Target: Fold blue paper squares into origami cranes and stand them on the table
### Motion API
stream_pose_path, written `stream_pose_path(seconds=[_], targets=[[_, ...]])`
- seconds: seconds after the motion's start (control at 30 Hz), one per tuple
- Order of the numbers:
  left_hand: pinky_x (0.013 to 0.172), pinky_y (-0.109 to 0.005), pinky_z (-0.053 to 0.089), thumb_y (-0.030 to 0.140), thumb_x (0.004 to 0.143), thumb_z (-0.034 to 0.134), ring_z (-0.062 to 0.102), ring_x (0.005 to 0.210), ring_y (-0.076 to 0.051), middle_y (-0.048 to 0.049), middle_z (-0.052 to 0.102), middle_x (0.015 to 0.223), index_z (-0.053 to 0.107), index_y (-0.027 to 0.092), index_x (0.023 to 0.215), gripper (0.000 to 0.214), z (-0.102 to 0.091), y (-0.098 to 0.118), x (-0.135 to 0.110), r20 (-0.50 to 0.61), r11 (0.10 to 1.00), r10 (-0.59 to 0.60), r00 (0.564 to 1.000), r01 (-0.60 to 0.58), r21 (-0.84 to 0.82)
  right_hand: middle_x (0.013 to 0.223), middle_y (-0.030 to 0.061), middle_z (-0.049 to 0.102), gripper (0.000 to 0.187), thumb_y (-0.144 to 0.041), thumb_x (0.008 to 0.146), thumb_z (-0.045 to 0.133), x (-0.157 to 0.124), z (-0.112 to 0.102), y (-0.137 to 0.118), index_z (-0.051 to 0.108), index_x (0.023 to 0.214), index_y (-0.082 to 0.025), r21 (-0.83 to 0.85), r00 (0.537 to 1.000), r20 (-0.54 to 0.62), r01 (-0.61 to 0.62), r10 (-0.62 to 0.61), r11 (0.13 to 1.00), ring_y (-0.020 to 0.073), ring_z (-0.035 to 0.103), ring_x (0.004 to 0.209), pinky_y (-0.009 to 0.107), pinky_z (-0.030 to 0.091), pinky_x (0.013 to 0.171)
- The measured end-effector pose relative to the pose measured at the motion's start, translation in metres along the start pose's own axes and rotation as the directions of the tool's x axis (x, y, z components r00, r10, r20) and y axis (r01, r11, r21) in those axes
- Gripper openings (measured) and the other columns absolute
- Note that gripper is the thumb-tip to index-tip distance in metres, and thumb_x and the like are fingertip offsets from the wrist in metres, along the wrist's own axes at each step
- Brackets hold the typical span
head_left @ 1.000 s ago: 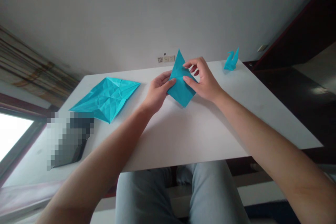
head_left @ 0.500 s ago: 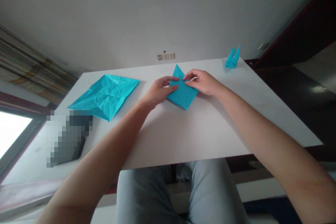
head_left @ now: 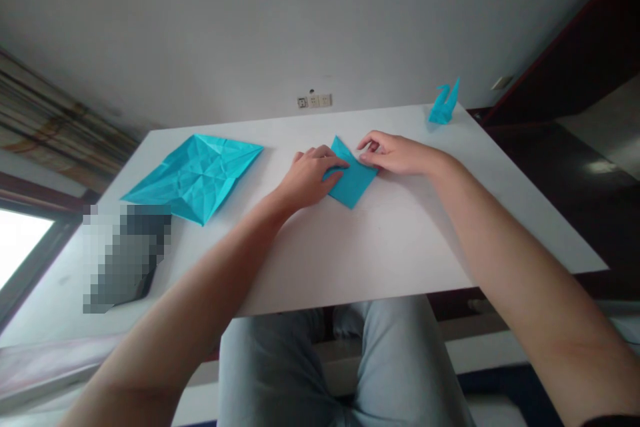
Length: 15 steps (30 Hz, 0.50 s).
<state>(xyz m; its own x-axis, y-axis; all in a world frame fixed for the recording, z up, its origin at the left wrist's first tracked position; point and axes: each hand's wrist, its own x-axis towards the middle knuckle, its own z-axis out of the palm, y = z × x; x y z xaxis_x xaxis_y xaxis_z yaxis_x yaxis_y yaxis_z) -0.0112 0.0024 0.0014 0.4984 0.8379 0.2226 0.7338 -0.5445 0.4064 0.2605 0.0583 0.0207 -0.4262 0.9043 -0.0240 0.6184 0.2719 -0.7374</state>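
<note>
I have the left hand (head_left: 313, 177) on the folded blue paper (head_left: 354, 188) at mid-frame, thumb and forefinger apart; the right hand (head_left: 389, 152) is at its right edge, and I can't tell whether that grip pinches it. Farther out on the table (head_left: 345, 263), I see a creased blue sheet (head_left: 200, 175) at left and an origami crane (head_left: 443, 112) at upper right.

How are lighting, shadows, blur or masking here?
All in the head view: blown-out window at left edge; soft shadow on the white table beside the left forearm; mosaic blocks over a dark object; folded turquoise paper clear in outline.
</note>
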Motion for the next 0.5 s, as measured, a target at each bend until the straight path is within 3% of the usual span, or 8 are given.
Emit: stream_pose_path(seconds=[0.1,0.2,0.3,0.4,0.5], targets=[[0.122,-0.059,0.049,0.046,0.106,0.072,0.072,0.134,-0.037,-0.0147,0.075,0.146,0.084,0.029,0.144,0.042,-0.002,0.004,-0.001,0.001,0.999,-0.031,1.0,0.031,-0.024,0.11,0.0043,0.082,0.028,-0.034,0.095,0.089,-0.004,-0.006,-0.003,0.076,0.119,-0.03,0.087,0.999,0.034,0.012,-0.016,0.996,0.0262,0.072,0.088,0.039,0.06,0.079],[0.123,-0.061,0.049,0.045,0.105,0.073,0.072,0.135,-0.038,-0.0149,0.074,0.147,0.084,0.029,0.145,0.045,-0.004,0.004,-0.001,0.021,0.998,-0.05,0.999,0.051,-0.033,0.123,0.0054,0.084,0.023,-0.028,0.094,0.086,-0.008,-0.011,-0.009,0.079,0.116,-0.029,0.184,0.994,0.065,0.072,-0.085,0.98,0.0276,0.077,0.098,0.044,0.066,0.091],[0.124,-0.06,0.05,0.042,0.104,0.071,0.073,0.135,-0.038,-0.0139,0.075,0.145,0.084,0.03,0.145,0.045,-0.004,0.003,-0.001,0.018,0.998,-0.049,0.999,0.05,-0.028,0.121,0.0062,0.085,0.028,-0.02,0.086,0.086,-0.009,-0.013,-0.015,0.079,0.112,-0.029,0.272,0.979,0.124,0.124,-0.163,0.954,0.0293,0.08,0.105,0.048,0.069,0.097],[0.122,-0.057,0.053,0.041,0.1,0.073,0.074,0.134,-0.037,-0.0135,0.076,0.144,0.084,0.03,0.144,0.047,-0.003,0.001,0.0,0.002,0.999,-0.033,0.999,0.033,-0.041,0.114,0.0063,0.085,0.036,-0.02,0.077,0.092,-0.008,-0.009,-0.015,0.078,0.11,-0.028,0.263,0.967,0.145,0.166,-0.209,0.95,0.0307,0.08,0.108,0.049,0.069,0.096],[0.121,-0.055,0.053,0.041,0.096,0.075,0.073,0.135,-0.038,-0.0142,0.077,0.143,0.084,0.028,0.144,0.05,-0.001,0.001,0.001,0.0,0.997,-0.027,1.0,0.027,-0.07,0.11,0.0055,0.083,0.042,-0.029,0.077,0.096,-0.006,0.001,-0.011,0.077,0.115,-0.028,0.208,0.971,0.129,0.171,-0.2,0.963,0.0287,0.077,0.1,0.045,0.068,0.088]])
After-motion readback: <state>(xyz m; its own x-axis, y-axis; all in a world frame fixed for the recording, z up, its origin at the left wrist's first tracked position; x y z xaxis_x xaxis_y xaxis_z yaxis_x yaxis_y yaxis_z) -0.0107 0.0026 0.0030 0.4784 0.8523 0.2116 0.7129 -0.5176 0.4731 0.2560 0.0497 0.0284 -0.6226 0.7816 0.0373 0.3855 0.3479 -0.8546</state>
